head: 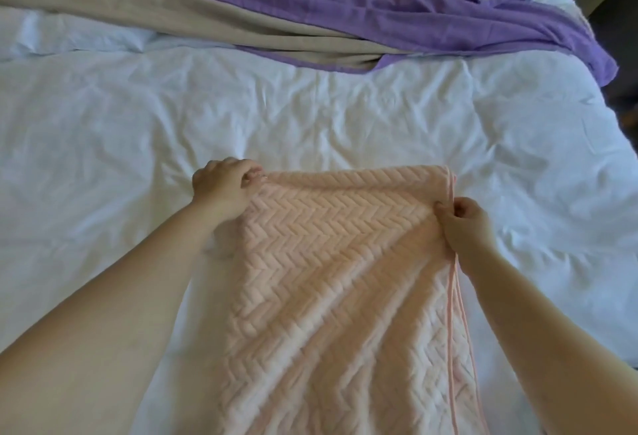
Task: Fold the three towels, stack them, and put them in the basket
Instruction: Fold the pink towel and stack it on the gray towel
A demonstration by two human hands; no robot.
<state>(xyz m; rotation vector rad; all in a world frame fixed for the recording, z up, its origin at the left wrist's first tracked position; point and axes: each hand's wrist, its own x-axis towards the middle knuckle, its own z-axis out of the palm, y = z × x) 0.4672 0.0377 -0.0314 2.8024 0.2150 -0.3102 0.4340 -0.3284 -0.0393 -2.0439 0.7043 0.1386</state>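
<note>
Pink towel (341, 279), herringbone texture, lies on white bed sheet (103, 144), running from near edge toward the middle, doubled along its right side where piped edges line up. Left hand (224, 186) grips the far left corner, fingers curled over the fold. Right hand (464, 224) pinches the right edge just short of the far right corner. At the far side, a beige cloth (193, 17) and purple cloth (397, 10) lie spread, overlapping.

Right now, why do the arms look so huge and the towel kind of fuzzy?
Head view: the wide lens stretches the arms near the bottom edge; the pink towel blurs there, sharper by the left hand and right hand; no glare.
</note>
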